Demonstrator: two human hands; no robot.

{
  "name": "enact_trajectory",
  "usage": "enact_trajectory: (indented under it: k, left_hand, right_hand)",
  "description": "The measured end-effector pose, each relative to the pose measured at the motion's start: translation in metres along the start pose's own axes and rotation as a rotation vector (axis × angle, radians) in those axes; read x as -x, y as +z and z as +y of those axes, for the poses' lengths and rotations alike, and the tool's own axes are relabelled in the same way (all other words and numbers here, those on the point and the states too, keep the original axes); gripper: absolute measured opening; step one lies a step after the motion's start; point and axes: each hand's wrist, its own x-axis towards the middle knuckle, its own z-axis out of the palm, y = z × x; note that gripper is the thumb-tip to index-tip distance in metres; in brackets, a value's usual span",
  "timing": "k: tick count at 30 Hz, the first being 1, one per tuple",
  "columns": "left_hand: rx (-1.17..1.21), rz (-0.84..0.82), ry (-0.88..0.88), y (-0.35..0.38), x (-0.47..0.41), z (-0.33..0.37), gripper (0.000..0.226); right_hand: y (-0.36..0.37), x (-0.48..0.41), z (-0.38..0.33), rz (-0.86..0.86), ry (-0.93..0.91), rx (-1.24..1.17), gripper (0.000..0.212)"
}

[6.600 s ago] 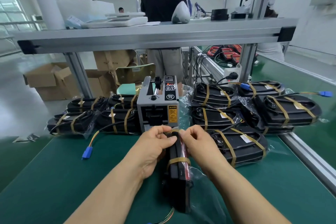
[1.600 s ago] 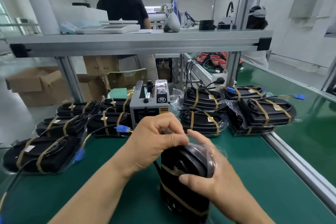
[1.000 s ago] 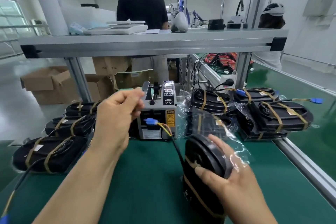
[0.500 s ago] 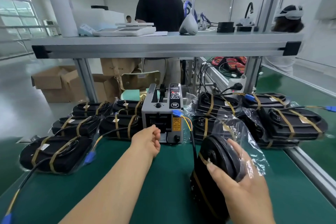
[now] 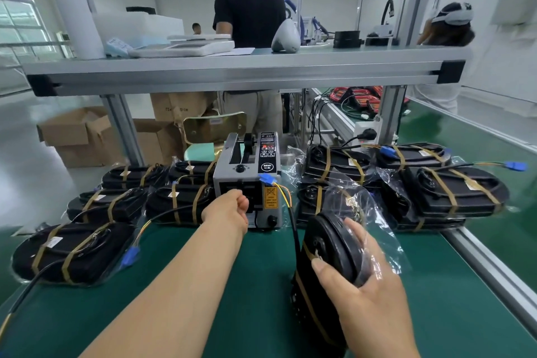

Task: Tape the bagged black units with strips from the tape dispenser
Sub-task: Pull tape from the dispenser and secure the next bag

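Note:
My right hand (image 5: 369, 296) grips a bagged black unit (image 5: 328, 253) that stands on end on the green mat, near the front. Tan tape bands cross the unit, and its cable rises to a blue connector (image 5: 266, 179) hanging in front of the tape dispenser (image 5: 250, 180). My left hand (image 5: 228, 211) reaches to the dispenser's front slot, fingers curled at the outlet. Whether a strip is between the fingers is hidden by the hand.
Taped bagged units lie in a stack on the left (image 5: 110, 206) and another on the right (image 5: 436, 183). An aluminium shelf (image 5: 232, 73) spans overhead. A metal rail (image 5: 494, 267) edges the mat on the right. A person in black (image 5: 250, 9) stands behind the bench.
My left hand let go of the unit's cable, swung down and moved forward to the dispenser's slot. My right hand kept hold of the upright unit.

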Motion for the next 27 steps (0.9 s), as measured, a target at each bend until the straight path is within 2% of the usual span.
enact_trajectory:
  k: [4, 6, 7, 11, 13, 15, 18, 23, 27]
  left_hand:
    - [-0.006, -0.005, 0.097, -0.006, 0.012, -0.002, 0.023]
    - [-0.082, -0.096, 0.173, -0.017, 0.033, -0.001, 0.025]
    - [-0.125, -0.192, 0.202, -0.023, 0.048, 0.001, 0.023]
    - [-0.413, -0.752, 0.265, -0.038, 0.12, 0.011, 0.013]
    - [-0.636, -0.87, 0.337, -0.034, 0.147, 0.013, 0.019]
    - [-0.807, -0.845, 0.421, -0.028, 0.161, 0.012, 0.021]
    - [-0.879, -0.776, 0.486, -0.019, 0.162, 0.007, 0.014]
    - [-0.935, -0.728, 0.431, -0.015, 0.154, 0.005, 0.012]
    - [-0.923, -0.732, 0.375, -0.015, 0.151, 0.007, 0.014]
  right_hand:
    - [-0.003, -0.001, 0.0, -0.026, 0.006, 0.017, 0.065]
    - [-0.006, -0.002, -0.002, -0.062, 0.004, 0.023, 0.066]
    - [-0.006, -0.003, -0.003, -0.086, -0.005, 0.033, 0.068]
    - [-0.001, -0.002, 0.0, -0.113, -0.04, 0.064, 0.081]
    - [0.001, -0.001, 0.002, -0.135, -0.049, 0.087, 0.084]
    - [0.003, 0.001, 0.002, -0.149, -0.049, 0.087, 0.082]
    - [0.005, 0.002, 0.004, -0.159, -0.062, 0.076, 0.078]
    - [0.008, 0.002, 0.007, -0.165, -0.1, 0.08, 0.071]
    - [0.01, 0.002, 0.009, -0.181, -0.107, 0.081, 0.077]
